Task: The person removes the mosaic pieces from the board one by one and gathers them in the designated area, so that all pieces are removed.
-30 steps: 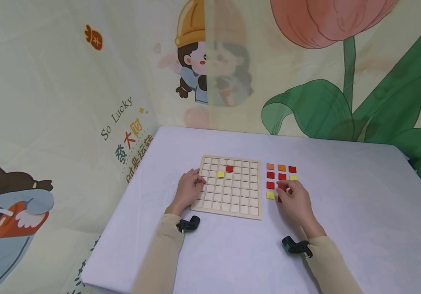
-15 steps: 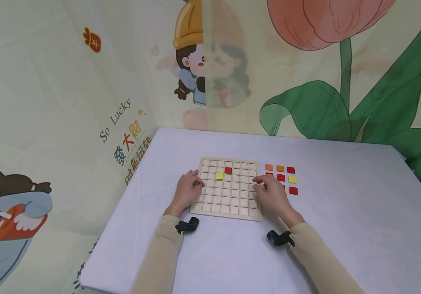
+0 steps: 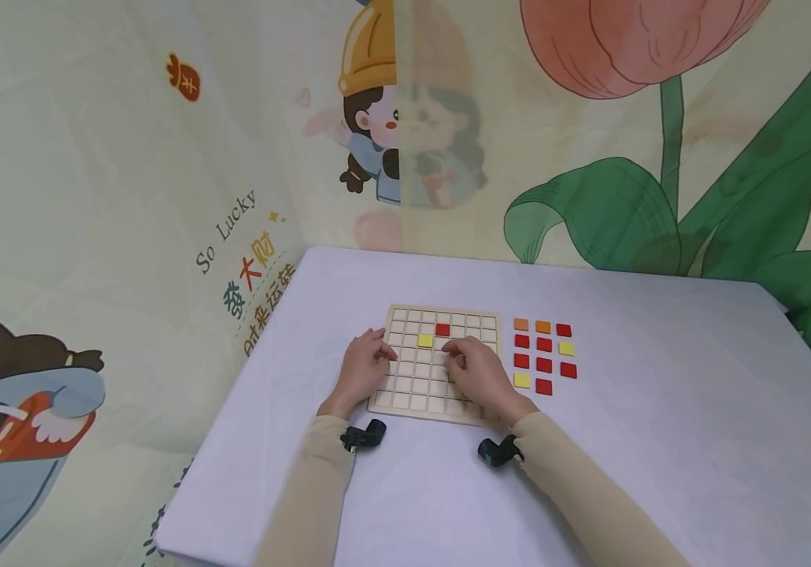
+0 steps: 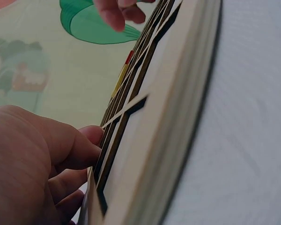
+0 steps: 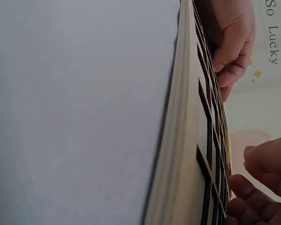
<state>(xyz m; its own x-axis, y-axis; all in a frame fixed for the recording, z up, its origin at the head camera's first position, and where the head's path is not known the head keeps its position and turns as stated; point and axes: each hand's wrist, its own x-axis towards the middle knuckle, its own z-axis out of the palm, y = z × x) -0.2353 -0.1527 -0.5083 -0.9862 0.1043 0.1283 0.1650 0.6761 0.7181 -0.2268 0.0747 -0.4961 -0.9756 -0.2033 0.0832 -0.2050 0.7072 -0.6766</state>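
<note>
A square wooden grid board lies on the white-covered table. Two tiles sit side by side in its cells, a yellow tile and a red tile. My left hand holds the board's left edge, fingers curled there; in the left wrist view they meet the frame. Over the board's middle right, my right hand hovers with bent fingers, fingertips just below the red tile in the head view. In the right wrist view its thumb stands apart from the fingers; I cannot tell whether they hold a tile.
Right of the board, loose tiles lie in rows: orange tiles, several red tiles and yellow tiles. The tablecloth spreads around them. Behind hangs a printed curtain. Both wrists carry black cameras.
My right hand has moved left from the loose tiles, over the board's right edge, to its middle. My left hand has stayed at the left edge. The tiles on the board look the same.
</note>
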